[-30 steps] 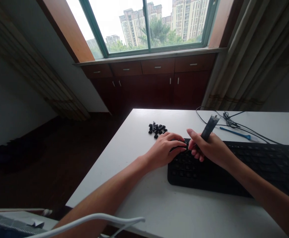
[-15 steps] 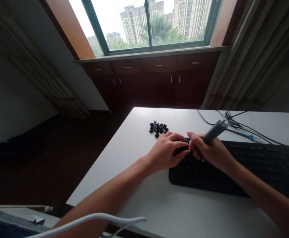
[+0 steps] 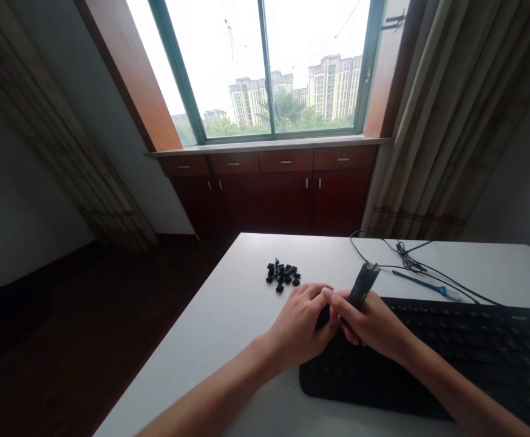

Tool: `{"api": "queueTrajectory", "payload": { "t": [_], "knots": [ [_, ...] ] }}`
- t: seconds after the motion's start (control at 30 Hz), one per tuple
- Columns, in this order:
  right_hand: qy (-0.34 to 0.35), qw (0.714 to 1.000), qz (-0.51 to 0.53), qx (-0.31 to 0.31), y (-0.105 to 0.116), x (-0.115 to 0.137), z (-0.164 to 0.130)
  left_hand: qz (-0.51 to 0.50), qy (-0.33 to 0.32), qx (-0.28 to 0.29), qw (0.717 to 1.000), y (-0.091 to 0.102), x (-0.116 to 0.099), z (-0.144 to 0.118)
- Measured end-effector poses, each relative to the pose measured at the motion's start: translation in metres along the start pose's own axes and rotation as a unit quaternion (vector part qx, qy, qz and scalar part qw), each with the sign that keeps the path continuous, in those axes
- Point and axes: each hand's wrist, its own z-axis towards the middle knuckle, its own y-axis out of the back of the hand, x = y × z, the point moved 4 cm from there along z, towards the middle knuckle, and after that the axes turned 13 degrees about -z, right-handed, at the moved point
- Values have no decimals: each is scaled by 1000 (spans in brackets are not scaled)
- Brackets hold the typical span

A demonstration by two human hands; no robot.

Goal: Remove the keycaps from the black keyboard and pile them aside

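The black keyboard lies along the near right part of the white table, its left end well in from the table's left edge, and both hands work at its far left corner. The right hand is clamped around a dark keycap puller, whose upper end stands tilted up and away above the knuckles. The left hand rests with curled fingers on the corner keys, its fingertips touching those of the right hand, so the two hands are together; whether it pinches a key cannot be told. Bare tabletop lies open to the left of the left hand as far as the left edge, and again between the hands and the far edge. On that stretch, near the far left corner, sits a small heap of loose black keycaps, apart from the left hand. Behind the keyboard, toward the far right, lie a blue tool and tangled black cables. Compared with half a second ago the puller stands steeper, and the hands are closer together.
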Motion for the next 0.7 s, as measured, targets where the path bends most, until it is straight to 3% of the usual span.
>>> {"api": "queueTrajectory", "payload": {
  "t": [0.13, 0.37, 0.57, 0.7],
  "knots": [
    [30, 997, 19, 73, -2, 0, 1, -24, -5, 37, 999, -10, -5, 5],
    [50, 997, 10, -54, 9, -13, 9, -45, -28, 38, 998, -6, -7, 4],
    [33, 994, -8, -100, 9, -13, 4, -57, -53, 45, 996, 1, -15, 1],
    [27, 996, 10, -88, 9, -12, 4, -59, -48, 44, 996, 0, -13, 2]
  ]
}}
